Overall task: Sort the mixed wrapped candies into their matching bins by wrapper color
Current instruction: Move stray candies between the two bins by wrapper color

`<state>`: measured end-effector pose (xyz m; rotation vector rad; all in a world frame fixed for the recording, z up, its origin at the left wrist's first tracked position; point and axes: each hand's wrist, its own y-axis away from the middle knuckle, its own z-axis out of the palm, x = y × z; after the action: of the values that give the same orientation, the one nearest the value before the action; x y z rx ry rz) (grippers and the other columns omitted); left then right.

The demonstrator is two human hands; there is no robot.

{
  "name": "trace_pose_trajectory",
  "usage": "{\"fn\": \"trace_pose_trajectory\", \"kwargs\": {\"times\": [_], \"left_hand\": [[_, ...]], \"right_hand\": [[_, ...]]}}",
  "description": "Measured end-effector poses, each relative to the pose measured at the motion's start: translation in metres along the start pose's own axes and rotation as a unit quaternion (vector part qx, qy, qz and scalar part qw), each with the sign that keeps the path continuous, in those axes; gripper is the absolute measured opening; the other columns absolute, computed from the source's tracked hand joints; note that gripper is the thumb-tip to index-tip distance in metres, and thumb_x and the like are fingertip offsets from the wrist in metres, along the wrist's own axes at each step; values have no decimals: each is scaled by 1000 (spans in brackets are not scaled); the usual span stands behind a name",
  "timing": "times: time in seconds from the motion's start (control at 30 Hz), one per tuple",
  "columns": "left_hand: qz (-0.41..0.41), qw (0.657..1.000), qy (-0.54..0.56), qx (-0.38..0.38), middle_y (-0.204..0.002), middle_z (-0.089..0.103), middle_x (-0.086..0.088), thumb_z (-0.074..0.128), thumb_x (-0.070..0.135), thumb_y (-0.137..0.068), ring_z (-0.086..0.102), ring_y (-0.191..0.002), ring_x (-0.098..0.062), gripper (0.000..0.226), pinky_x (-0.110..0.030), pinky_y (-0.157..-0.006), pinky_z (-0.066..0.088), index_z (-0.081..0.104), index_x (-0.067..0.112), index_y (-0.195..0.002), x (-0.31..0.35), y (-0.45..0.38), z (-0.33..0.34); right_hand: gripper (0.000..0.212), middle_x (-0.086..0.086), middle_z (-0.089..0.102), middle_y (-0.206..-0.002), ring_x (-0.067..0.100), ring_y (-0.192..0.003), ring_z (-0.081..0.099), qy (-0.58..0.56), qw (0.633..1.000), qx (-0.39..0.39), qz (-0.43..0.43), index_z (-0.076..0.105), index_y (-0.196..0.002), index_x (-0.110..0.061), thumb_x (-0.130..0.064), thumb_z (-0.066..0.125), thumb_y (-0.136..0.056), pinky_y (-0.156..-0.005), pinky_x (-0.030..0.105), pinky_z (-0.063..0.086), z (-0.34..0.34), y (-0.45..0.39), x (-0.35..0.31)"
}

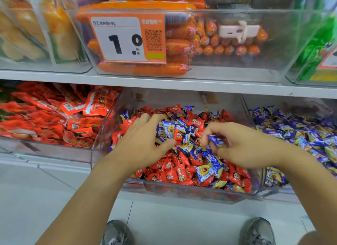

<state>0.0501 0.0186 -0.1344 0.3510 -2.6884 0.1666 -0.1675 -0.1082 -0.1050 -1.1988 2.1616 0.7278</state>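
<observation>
Overhead, white shelf (164,84); tiled floor (173,224).

Two hands (144,140) in view, three clear bins (182,192) on lower shelf, three clear bins (237,75) on upper shelf, one price tag (127,38), two grey shoes (116,233), red and blue candies (182,173) too many to count

1. You see through one head-worn camera, looking forward and down from close above the middle bin (182,190).
2. It faces the shelf (164,84) (your shoes (116,233) show nearest).
</observation>
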Motion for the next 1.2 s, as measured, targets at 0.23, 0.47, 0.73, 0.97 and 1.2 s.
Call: {"fn": "trace_pose_trajectory", "kwargs": {"times": [0.23, 0.47, 0.73, 0.97, 1.2], "left_hand": [[-15, 999, 16, -33, -94, 42, 4, 70, 34, -88, 46, -76, -6, 19, -21, -63, 30, 58, 27, -101, 3, -10, 1], [-9, 998, 47, 45, -78, 55, 8, 66, 31, -90, 51, -65, -11, 16, -23, -57, 36, 57, 22, -81, 1, -12, -1], [-78, 976, 183, 88, -68, 57, 1, 56, 8, -91, 44, -37, 1, 14, -14, -40, 32, 45, 9, -83, 12, -9, -12], [-29, 994, 97, 35, -86, 69, -9, 51, 37, -97, 59, -59, -16, 12, -43, -62, 50, 44, 30, -103, 20, -6, -2], [-28, 997, -26, -62, -97, 67, 11, 74, 59, -74, 58, -95, -9, 51, -28, -76, 46, 65, 29, -115, 10, -4, 0]], "right_hand": [[74, -16, 50, -106, 9, -96, 47, 198, 978, -43, 60, 40, -122, -41, -57, 84, -65, -77, 30, 41, 21, 0, -11], [22, -11, 57, -101, 12, -95, 49, 170, 985, 32, 29, 59, -102, -31, -45, 69, -88, -86, 35, 44, 25, -4, 1], [14, -8, 60, -78, 2, -62, 54, 83, 987, 140, 4, 51, -100, -25, -39, 47, -101, -57, 18, 38, 11, -3, 1], [20, -4, 53, -62, 4, -47, 46, 50, 990, 133, 8, 47, -116, -28, -39, 52, -100, -49, 20, 34, 18, -15, 1], [54, -5, 49, -107, 13, -97, 49, 148, 986, 76, 26, 42, -136, -37, -32, 70, -91, -85, 29, 40, 19, -18, 3]]}}
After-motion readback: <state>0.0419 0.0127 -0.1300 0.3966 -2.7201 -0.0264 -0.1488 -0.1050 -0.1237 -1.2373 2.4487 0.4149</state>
